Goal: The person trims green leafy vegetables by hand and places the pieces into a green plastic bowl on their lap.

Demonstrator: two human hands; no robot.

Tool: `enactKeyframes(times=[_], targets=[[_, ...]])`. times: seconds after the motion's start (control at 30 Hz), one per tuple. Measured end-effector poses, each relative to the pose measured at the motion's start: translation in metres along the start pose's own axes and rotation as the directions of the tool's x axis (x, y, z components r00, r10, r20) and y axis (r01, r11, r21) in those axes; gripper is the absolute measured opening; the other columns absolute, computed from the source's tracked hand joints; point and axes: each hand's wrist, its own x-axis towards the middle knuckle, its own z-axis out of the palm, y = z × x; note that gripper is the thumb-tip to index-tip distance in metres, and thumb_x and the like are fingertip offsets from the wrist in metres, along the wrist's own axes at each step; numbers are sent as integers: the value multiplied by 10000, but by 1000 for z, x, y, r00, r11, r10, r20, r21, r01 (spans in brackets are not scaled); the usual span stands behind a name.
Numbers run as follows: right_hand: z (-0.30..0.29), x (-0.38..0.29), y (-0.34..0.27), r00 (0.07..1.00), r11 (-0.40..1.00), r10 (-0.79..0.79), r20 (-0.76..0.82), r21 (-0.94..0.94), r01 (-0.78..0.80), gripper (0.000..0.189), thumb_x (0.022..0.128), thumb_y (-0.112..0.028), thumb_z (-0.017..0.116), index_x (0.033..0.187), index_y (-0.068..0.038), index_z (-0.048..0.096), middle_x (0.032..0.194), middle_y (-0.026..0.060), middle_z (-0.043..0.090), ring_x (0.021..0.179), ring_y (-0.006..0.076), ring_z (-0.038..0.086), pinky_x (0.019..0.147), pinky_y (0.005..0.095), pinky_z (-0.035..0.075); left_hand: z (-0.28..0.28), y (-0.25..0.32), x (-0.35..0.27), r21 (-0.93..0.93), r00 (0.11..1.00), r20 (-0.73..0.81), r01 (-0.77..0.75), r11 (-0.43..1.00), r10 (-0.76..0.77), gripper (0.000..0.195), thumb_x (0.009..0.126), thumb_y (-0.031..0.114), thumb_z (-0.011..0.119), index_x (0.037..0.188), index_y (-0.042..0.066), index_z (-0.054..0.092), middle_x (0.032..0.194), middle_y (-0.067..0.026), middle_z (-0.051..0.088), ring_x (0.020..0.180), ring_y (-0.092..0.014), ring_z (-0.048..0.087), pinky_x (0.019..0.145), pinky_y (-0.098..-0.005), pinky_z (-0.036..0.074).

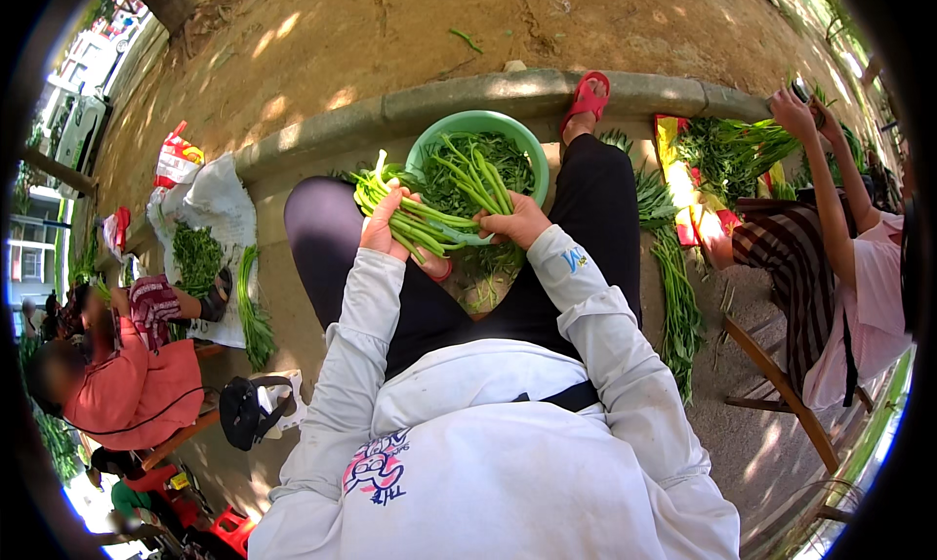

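Observation:
My left hand (pixel 385 228) is closed around a bundle of thick green vegetable stems (pixel 427 230), whose cut ends fan out to the right. Between the fingers and thumb of my right hand (pixel 523 219) are more long green stems (pixel 479 173), pointing up and away from me. Both hands are above my lap, close together, at the near side of a light green plastic basin (pixel 540 157). Dark green leaves (pixel 446 170) fill much of the basin. Part of its near rim is hidden by the stems and hands.
A concrete kerb (pixel 439 98) runs behind the basin. Long greens (pixel 675 304) lie on the pavement at right, near a seated person (pixel 856 267). At left are a white sack (pixel 227 194), a green bundle (pixel 252 311), a black bag (pixel 245 413) and another seated person (pixel 139 384).

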Motion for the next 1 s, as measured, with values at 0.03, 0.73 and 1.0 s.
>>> enactKeyframes(times=[0.03, 0.73, 1.0], targets=[[-1, 0, 0, 1000, 1000, 1, 15, 2, -1, 208, 729, -83, 639, 902, -12, 546, 828, 71, 611, 654, 139, 609, 541, 236, 483, 5, 0, -1, -15, 1000, 15, 5, 1000, -4, 188, 842, 161, 588, 1000, 84, 522, 900, -35, 592, 859, -198, 583, 781, -404, 498], [4, 9, 21, 980, 984, -143, -140, -125, 125, 182, 682, -47, 596, 859, -13, 570, 710, 43, 576, 584, 121, 522, 530, 258, 432, -1, -7, 0, 7, 987, 103, 121, 993, -121, 261, 891, 278, 522, 687, 126, 465, 647, 17, 484, 679, -151, 523, 725, -350, 482], [8, 8, 19, 979, 971, 47, -199, 241, 2, 144, 667, -27, 596, 797, -7, 538, 607, 56, 519, 476, 156, 488, 436, 281, 397, 6, -10, -2, 6, 994, 74, 85, 996, -85, 269, 866, 290, 565, 691, 113, 462, 647, 22, 437, 626, -128, 475, 687, -356, 486]])
